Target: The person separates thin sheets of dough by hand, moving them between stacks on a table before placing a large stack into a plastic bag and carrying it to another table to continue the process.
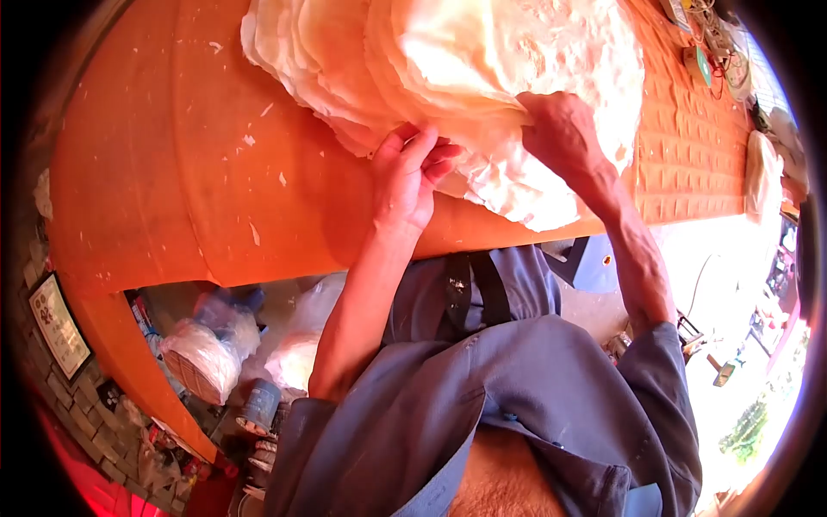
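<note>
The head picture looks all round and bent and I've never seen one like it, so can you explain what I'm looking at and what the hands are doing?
There is no machine here. A person wears a camera on their head, and it looks forward and down, so their own blue-grey shirt shows at the bottom. On the orange table lies a layered pile of thin, pale sheets with ragged edges; I can't tell the material. A few pale scraps lie nearby. The right hand is closed and seems to pinch an edge of the sheets. The left hand is at the near edge, thumb and fingers together, but whether it grips anything is unclear.
</note>
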`<state>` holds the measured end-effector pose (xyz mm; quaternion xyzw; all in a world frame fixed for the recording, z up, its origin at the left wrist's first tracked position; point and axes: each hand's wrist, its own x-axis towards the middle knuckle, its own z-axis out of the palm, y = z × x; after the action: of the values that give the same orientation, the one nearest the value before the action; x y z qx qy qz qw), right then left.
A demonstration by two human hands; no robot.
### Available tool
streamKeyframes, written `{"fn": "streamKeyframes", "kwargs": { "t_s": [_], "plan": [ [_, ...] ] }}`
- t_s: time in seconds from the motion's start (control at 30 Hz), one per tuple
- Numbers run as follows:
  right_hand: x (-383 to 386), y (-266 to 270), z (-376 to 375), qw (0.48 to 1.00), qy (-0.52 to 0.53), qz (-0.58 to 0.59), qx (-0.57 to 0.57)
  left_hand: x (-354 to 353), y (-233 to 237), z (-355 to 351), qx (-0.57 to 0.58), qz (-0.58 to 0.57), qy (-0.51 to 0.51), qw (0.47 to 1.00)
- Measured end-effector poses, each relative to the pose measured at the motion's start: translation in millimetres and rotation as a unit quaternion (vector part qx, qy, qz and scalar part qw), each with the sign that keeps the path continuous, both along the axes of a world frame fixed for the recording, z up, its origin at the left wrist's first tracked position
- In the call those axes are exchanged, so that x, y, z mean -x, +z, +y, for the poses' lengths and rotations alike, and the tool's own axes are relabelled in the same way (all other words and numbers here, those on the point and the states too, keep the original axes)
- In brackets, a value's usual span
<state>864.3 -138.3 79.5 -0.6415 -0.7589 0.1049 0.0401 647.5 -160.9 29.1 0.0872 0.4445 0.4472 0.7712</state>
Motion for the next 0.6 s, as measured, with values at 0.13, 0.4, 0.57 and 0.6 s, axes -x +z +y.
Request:
{"fn": "streamKeyframes", "kwargs": {
  "t_s": [0.13,0.4,0.57,0.6],
  "plan": [
    [-2,4,-12,0.996,-0.024,0.063,-0.054,-6,10,1,-0.006,0.004,-0.043,0.999],
    [28,-2,-12,0.995,0.008,0.085,-0.050,-5,10,16,-0.038,-0.111,-0.052,0.992],
    [35,-10,-27,0.978,0.007,0.131,-0.163,-15,15,23,-0.067,-0.172,-0.053,0.981],
    [36,-16,-21,0.978,-0.016,0.115,-0.172,-20,11,23,-0.083,-0.145,-0.019,0.986]
  ]
}}
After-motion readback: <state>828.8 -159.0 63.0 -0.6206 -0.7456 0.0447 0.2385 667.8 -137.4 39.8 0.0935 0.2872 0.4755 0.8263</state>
